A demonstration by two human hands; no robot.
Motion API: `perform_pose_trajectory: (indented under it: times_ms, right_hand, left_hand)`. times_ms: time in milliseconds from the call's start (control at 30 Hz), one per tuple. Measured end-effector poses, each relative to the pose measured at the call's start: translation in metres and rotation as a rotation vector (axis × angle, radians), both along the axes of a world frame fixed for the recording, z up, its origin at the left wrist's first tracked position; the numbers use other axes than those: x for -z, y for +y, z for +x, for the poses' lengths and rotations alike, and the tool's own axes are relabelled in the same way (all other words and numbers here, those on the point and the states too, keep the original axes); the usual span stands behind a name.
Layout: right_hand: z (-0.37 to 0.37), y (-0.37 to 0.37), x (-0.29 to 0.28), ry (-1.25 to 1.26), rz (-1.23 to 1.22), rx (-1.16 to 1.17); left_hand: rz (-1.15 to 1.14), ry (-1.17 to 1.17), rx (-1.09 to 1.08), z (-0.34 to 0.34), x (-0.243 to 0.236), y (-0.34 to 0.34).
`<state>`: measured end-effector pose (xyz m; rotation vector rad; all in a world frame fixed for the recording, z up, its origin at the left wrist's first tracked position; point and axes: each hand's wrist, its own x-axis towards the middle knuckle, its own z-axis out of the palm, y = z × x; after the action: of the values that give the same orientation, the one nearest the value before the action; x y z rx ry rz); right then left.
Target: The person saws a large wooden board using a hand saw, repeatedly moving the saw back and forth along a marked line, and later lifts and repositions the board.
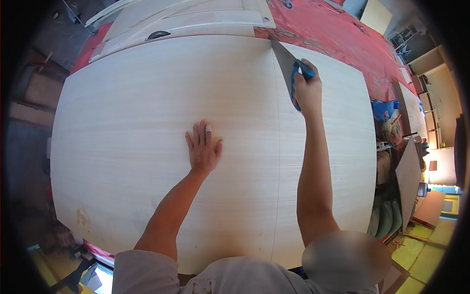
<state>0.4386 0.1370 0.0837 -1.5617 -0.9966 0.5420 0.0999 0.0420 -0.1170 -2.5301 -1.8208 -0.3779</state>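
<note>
A large pale wooden board point(147, 98) lies flat in front of me, with a thin straight line running from its near edge to its far edge. My right hand point(308, 93) is closed round the blue handle of a hand saw point(284, 61). The saw's blade points away from me, its tip at the far edge of the board where the line meets it. My left hand point(201, 149) rests flat on the middle of the board, fingers spread, with a white wrap round one finger.
Beyond the board lie more pale panels point(196, 22) and a red sheet point(318, 24) with dust and cords on it. At the right are a blue bag point(384, 109), a leaning panel point(409, 166) and shelving point(443, 93). Dark clutter stands along the left.
</note>
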Motion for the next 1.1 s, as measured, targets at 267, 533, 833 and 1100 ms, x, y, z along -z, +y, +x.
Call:
perform_pose_trajectory:
  times_ms: [267,533,833,1100]
  right_hand:
    - [-0.004,0.039,0.009,-0.077,-0.101,0.009]
    - [0.055,0.208,0.068,-0.129,-0.207,0.015]
    - [-0.017,-0.03,-0.004,0.139,-0.049,-0.019]
    - [-0.002,0.0,0.004,0.058,-0.068,0.035]
  left_hand:
    - [-0.019,0.009,-0.009,-0.017,0.003,-0.012]
    - [-0.124,-0.025,-0.016,-0.006,-0.002,-0.007]
    - [-0.109,0.021,-0.027,-0.005,-0.003,-0.003]
    - [-0.066,-0.016,0.013,-0.003,-0.002,-0.009]
